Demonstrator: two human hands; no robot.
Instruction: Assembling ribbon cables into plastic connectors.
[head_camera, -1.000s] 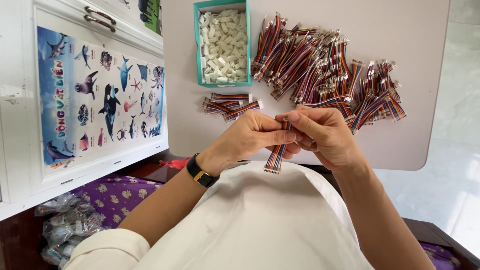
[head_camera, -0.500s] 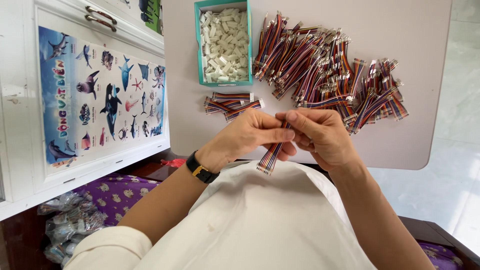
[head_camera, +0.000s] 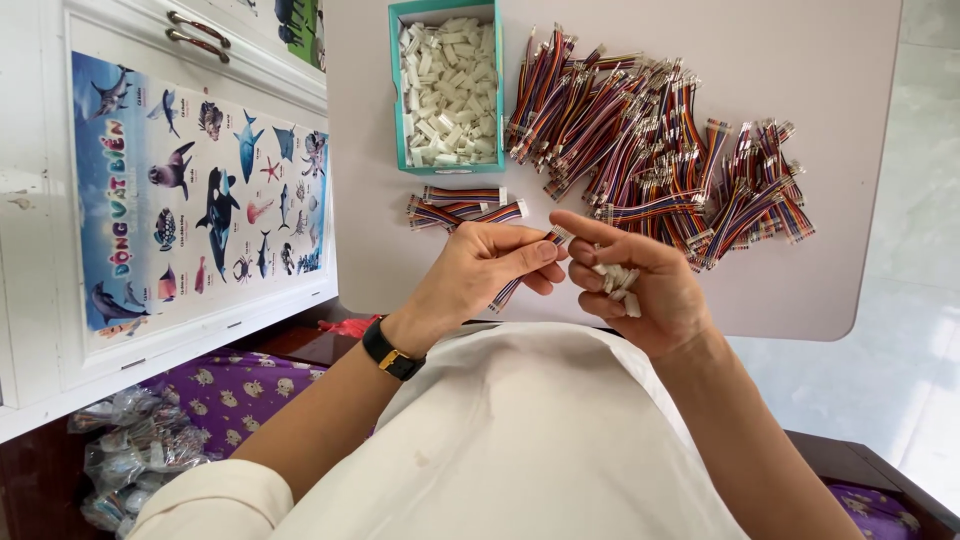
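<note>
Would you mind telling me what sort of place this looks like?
Probably a home used for piecework, not a factory: a small pale table bears a heap of coloured wire bundles and a teal box of white plastic connectors, beside a white cupboard with a sea-animal poster.

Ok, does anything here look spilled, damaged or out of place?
Nothing stands out. The wire bundles lie in a loose heap on the table, and the white connectors sit inside their teal box.

I see bare pale tabletop (head_camera: 800, 290) near its front edge, right of my hands. Ahead, the heaped multicoloured ribbon-cable pile (head_camera: 650, 140) and teal tray of white plastic connectors (head_camera: 447, 85) obstruct passage.
</note>
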